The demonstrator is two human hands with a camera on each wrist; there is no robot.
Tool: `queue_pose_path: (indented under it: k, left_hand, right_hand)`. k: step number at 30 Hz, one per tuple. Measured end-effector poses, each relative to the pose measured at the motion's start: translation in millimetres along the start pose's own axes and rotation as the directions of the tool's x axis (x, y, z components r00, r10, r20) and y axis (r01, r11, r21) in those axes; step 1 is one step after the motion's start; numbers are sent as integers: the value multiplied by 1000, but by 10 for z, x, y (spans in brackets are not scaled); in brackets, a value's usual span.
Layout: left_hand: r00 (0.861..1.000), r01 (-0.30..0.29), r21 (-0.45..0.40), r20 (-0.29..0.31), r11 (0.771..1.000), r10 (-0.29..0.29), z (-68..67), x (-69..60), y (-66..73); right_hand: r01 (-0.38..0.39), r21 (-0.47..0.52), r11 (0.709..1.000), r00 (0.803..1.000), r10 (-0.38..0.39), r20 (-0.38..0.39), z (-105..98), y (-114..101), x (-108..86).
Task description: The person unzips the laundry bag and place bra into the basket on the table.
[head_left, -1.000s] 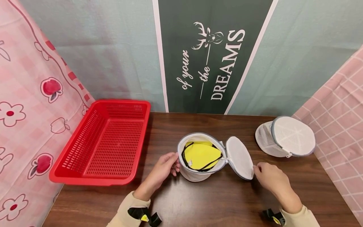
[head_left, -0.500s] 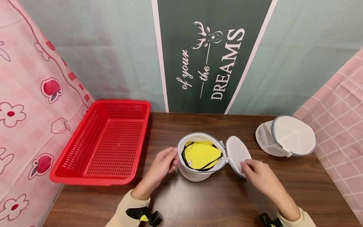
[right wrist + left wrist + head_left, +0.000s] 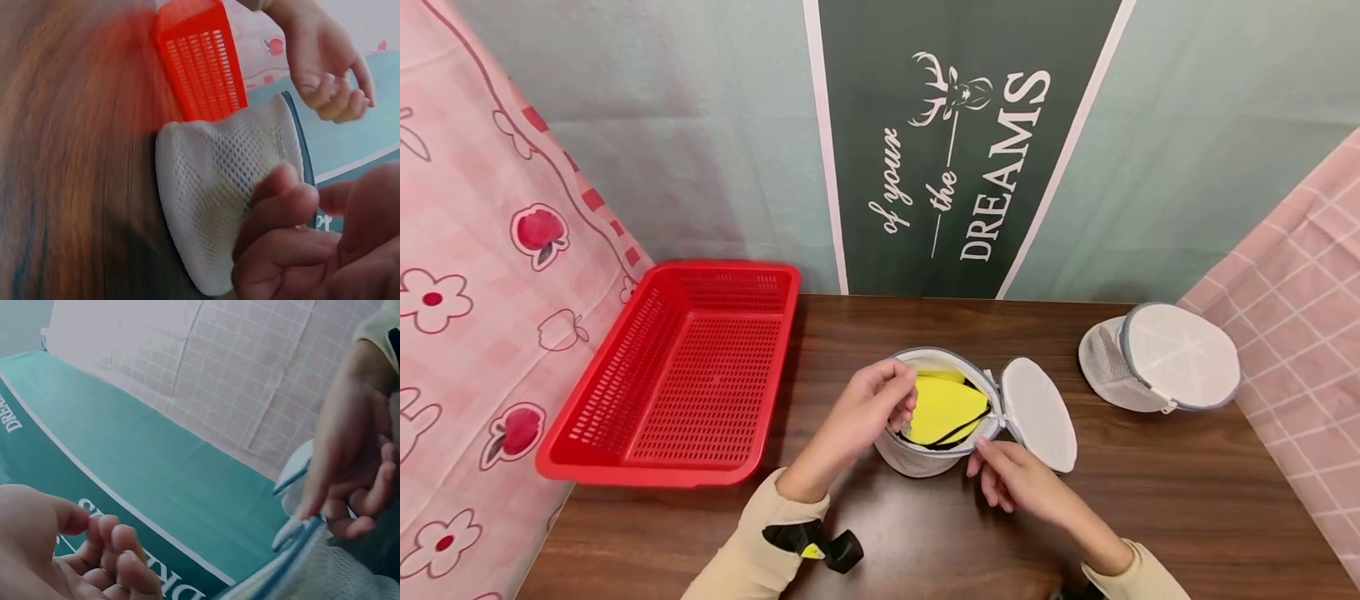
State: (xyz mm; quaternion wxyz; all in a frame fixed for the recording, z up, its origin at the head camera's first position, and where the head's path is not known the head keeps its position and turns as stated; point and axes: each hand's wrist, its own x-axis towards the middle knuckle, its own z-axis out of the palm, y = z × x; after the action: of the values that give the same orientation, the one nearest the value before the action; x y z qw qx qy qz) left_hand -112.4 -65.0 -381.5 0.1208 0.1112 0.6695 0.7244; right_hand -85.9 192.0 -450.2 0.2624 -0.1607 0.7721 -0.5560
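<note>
The right hand [image 3: 1022, 479], thumb and fingertips nearly together, seems to pinch the near right rim of the white mesh bag [image 3: 910, 462], though blur leaves that slightly unsure. The left hand [image 3: 868, 404], loosely curled, holds nothing above the bag's left side. The bag stands upright on the table [image 3: 925, 542], already opened, its lid [image 3: 1037, 412] folded out to the right and not yet closed; a yellow cloth [image 3: 951, 408] with black edging sits inside. A second mesh bag [image 3: 1101, 371], far right, has its lid on. A red basket [image 3: 632, 477] stands left.
</note>
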Motion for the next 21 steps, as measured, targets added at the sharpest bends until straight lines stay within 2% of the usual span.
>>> queue_pose_path:
  k: [3, 5, 7, 8, 9, 10, 11, 12, 13, 15, 17, 18, 19, 20, 21]
  left_hand:
    - [999, -4, 100, 36, 995, 0, 34, 73, 64]
    - [998, -20, 187, 67, 982, 7, 56, 121, 84]
    - [995, -52, 307, 98, 950, 22, 88, 160, 87]
    - [993, -67, 369, 117, 927, 26, 109, 174, 80]
    - [991, -83, 445, 132, 892, 27, 132, 183, 71]
    - [989, -98, 526, 145, 845, 25, 158, 189, 56]
    - [988, -106, 614, 152, 782, 14, 188, 189, 39]
    - [988, -109, 698, 155, 708, -1, 219, 182, 20]
    - [988, -111, 772, 156, 626, -17, 249, 174, -3]
    - [989, -107, 887, 142, 448, -46, 307, 150, -48]
    - [990, -103, 952, 127, 289, -65, 357, 130, -97]
    - [990, -97, 968, 117, 231, -73, 378, 123, -118]
    - [991, -92, 978, 108, 185, -80, 397, 119, -138]
    - [991, -84, 985, 98, 149, -89, 413, 116, -159]
    - [991, -76, 989, 89, 123, -99, 428, 116, -175]
  right_hand:
    - [-5, 74, 997, 1000, 6, -17, 12, 2, 32]
    - [-18, 107, 994, 999, 22, -34, 19, 0, 43]
    - [-23, 119, 993, 998, 30, -52, 28, 0, 50]
    - [-27, 119, 993, 998, 34, -60, 32, 1, 51]
    - [-29, 112, 993, 997, 36, -66, 37, 4, 52]
    - [-30, 104, 994, 997, 37, -68, 41, 6, 54]
    - [-31, 96, 995, 997, 37, -68, 44, 9, 54]
    - [-35, 86, 996, 997, 40, -66, 47, 13, 56]
    - [-44, 76, 996, 997, 49, -65, 49, 17, 56]
    - [-60, 61, 996, 996, 64, -64, 51, 24, 58]
    - [-63, 48, 997, 996, 66, -62, 49, 27, 58]
    - [-62, 43, 997, 996, 65, -61, 48, 28, 59]
    - [-59, 35, 998, 996, 61, -60, 47, 31, 60]
    - [-52, 28, 998, 997, 53, -56, 44, 33, 61]
    - [-44, 20, 999, 998, 45, -52, 41, 35, 61]
